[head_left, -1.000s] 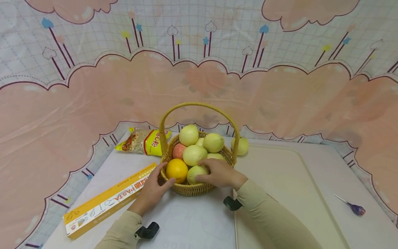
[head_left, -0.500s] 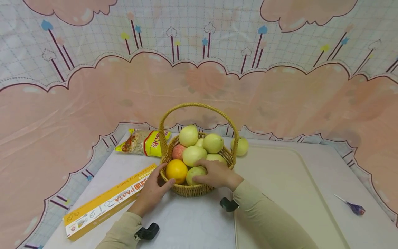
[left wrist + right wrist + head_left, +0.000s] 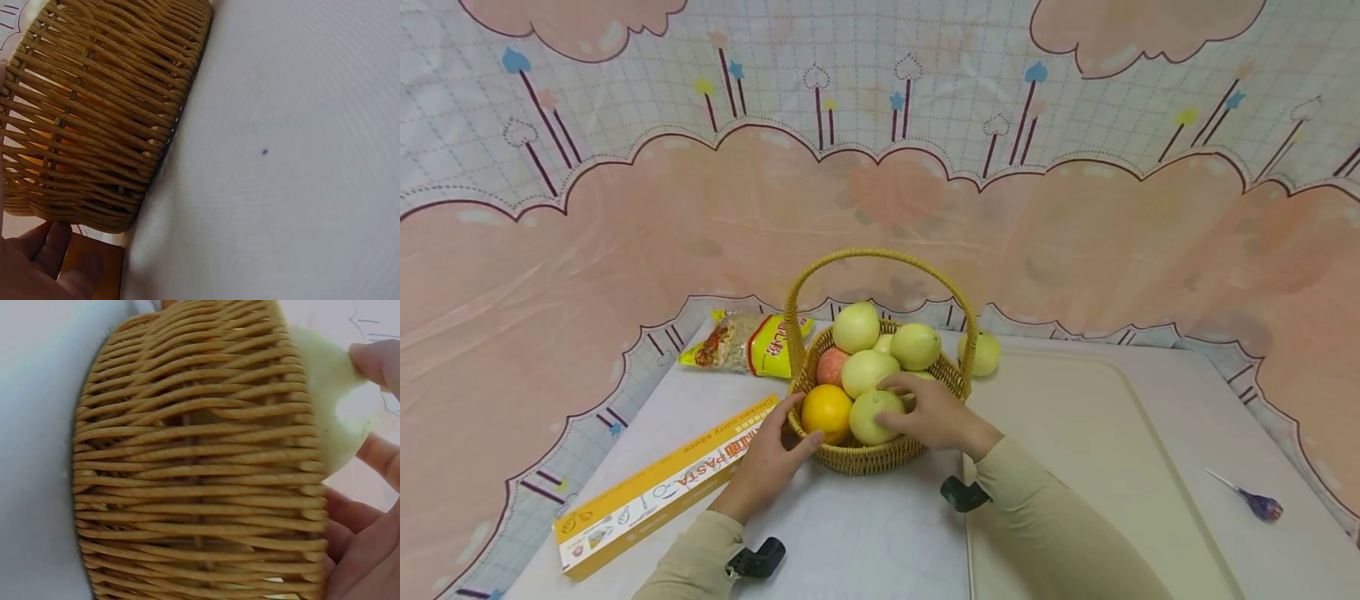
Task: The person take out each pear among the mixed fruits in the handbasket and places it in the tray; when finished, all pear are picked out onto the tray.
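Observation:
A wicker basket (image 3: pixel 868 460) with a tall arched handle stands in the middle of the table, full of fruit. My left hand (image 3: pixel 771 460) holds its front-left rim, thumb at the front and fingers round the left side, beside an orange (image 3: pixel 827 413). With thumb and fingertips my right hand (image 3: pixel 943 417) grips a pale green pear (image 3: pixel 871 417) at the basket's front right. In the right wrist view this pear (image 3: pixel 328 406) rises above the woven rim. Behind lie a red apple (image 3: pixel 832 367) and several more pale green pears (image 3: pixel 868 372), partly covering one another.
One more pale green pear (image 3: pixel 981 354) sits behind the basket's right side. Left are a yellow food bag (image 3: pixel 745 342) and a long pasta box (image 3: pixel 662 487). A cream board or tray (image 3: pixel 1067 450) lies right, with a lollipop (image 3: pixel 1258 504) beyond it.
The front pale green pear has come up slightly and turned, so its dimple now faces upward. My right hand moved slightly with it. My left hand stays at the basket rim.

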{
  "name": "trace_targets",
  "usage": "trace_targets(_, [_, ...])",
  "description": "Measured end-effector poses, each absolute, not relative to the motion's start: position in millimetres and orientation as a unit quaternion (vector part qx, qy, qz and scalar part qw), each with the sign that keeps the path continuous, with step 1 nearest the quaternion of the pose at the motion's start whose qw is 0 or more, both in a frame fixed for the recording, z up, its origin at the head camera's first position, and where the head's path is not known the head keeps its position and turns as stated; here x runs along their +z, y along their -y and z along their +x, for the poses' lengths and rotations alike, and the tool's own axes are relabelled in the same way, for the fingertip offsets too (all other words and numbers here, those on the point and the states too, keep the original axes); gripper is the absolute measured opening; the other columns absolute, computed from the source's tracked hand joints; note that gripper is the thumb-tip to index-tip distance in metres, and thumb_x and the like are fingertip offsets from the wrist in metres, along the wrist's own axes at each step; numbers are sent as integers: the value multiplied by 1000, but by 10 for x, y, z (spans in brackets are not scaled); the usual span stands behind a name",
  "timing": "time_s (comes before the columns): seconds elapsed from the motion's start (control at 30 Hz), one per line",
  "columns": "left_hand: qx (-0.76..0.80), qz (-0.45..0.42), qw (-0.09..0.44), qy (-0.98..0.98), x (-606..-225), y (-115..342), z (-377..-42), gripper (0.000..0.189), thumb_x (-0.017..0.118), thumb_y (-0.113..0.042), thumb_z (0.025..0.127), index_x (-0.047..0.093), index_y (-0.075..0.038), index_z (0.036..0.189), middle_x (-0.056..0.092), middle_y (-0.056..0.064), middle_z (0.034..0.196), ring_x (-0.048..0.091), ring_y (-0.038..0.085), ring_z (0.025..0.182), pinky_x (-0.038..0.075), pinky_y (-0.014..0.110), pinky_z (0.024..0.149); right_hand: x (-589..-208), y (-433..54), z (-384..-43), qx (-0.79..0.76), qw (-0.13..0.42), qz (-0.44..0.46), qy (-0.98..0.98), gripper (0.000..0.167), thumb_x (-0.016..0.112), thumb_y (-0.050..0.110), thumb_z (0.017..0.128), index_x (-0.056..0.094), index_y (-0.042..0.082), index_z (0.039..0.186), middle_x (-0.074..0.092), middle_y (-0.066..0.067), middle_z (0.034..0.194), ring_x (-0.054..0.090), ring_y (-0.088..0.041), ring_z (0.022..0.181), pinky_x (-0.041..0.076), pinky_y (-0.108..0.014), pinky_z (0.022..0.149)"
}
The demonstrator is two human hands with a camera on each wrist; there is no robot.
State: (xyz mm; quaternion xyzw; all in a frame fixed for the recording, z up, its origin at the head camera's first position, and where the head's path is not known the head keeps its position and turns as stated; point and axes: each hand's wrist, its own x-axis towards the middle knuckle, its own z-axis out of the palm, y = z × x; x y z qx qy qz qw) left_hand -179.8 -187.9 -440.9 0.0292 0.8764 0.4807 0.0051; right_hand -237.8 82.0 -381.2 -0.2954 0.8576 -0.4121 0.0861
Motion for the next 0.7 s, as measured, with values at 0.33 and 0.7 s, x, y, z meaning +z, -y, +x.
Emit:
trace_targets(0.33, [474,36,-10,-880,-4407,1878,-1785,78,63,-49,96,29,-12,156,25,19,161,21,39,147,18,58,118,-3640,-994,-2341,-442,77,-306,-840,45,70,29,94,60,9,134,61,-14,130,68,-29,102,57,-34,84])
trace_targets(0.7, [467,42,-7,-883,-4403,1891,-1802,78,64,-49,96,29,-12,156,25,20,160,22,39,147,19,57,118,-3507,-1364,-2194,-429,26,-300,-851,40,72,25,93,64,8,128,65,-9,120,67,-25,94,56,-36,79])
